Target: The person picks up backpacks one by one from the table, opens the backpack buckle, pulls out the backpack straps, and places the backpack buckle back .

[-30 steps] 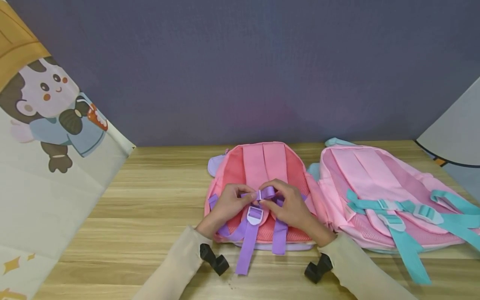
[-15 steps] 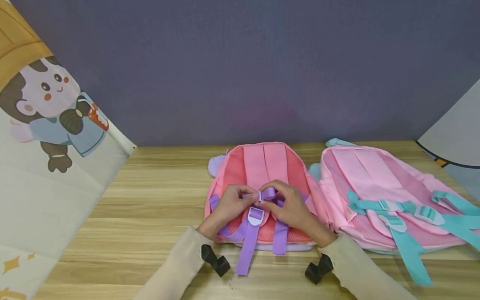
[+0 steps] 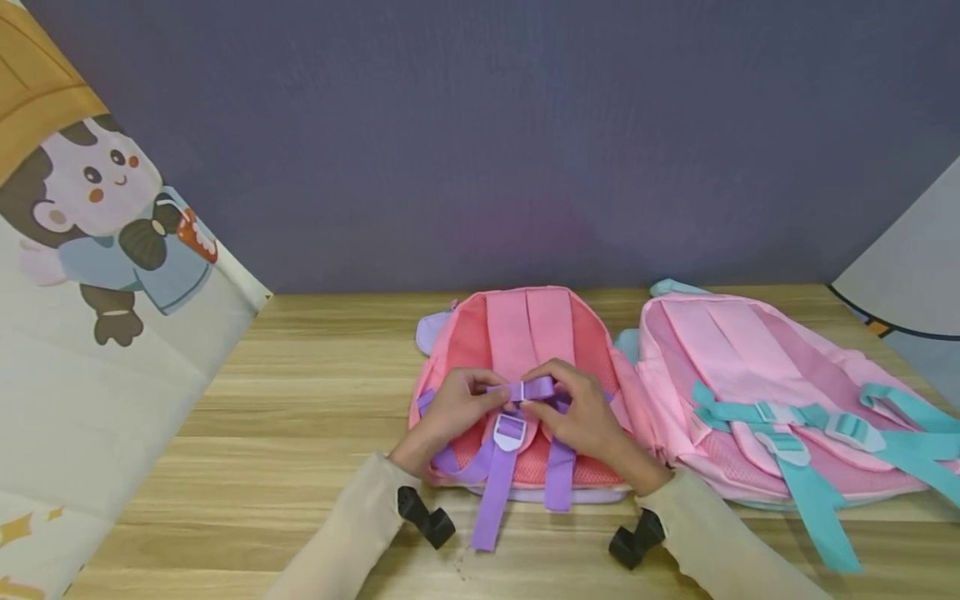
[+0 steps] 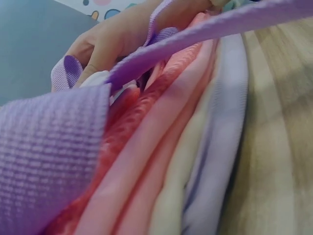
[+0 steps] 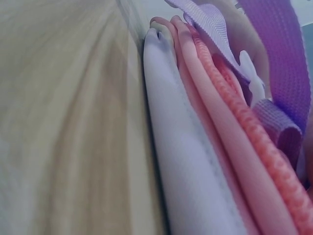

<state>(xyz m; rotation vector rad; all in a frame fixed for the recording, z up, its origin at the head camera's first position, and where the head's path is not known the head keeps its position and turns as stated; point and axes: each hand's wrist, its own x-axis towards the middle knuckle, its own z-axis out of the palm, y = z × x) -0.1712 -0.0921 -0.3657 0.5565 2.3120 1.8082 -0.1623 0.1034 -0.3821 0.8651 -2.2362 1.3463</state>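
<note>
A coral-pink backpack lies on the table with its shoulder straps facing up. Over its middle, my left hand pinches a thin purple strap between thumb and fingers. My right hand pinches the same strap from the other side, where it forms a loop beside a small white slider. Just below hangs a larger white buckle threaded with purple webbing. Seen from the left wrist, webbing fills the foreground, and the right hand shows behind it.
A light pink backpack with teal straps lies against the coral one on the right. The wooden table meets a dark blue-grey panel at the back. A cartoon-printed sheet borders the left side.
The left fingertips have shifted slightly away from the white slider, baring a short length of purple strap beside it. The slider sits a little farther right. The backpacks have stayed in place.
</note>
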